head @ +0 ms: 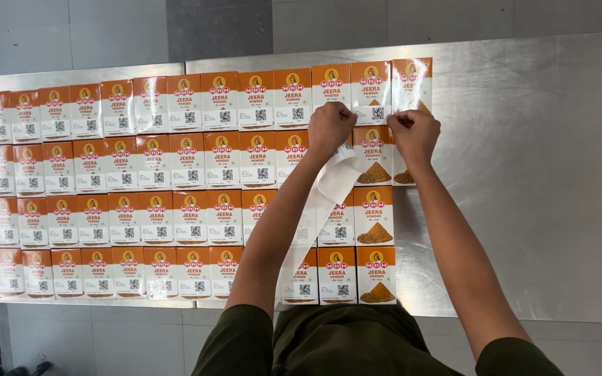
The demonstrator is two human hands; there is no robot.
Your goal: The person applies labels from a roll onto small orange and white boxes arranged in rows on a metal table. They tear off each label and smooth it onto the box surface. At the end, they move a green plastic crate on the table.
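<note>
Steel table (538, 174) holds flat cartons (189, 174); left hand (330, 127) pinches white strip (336, 182).

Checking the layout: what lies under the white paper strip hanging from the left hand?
The white paper strip from the left hand drapes over orange-and-white cardboard boxes on the steel table. The box fronts beneath it are covered.

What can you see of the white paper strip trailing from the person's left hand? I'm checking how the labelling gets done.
The long white paper strip looks thin, glossy and slightly see-through, like label backing. Its upper end is pinched in the left hand, near the right hand. From there it slopes down toward the person, beside the left forearm, lying loosely over the orange and white cardboard boxes set in rows on the steel table. Its lower end fades near the table's front edge.
</note>
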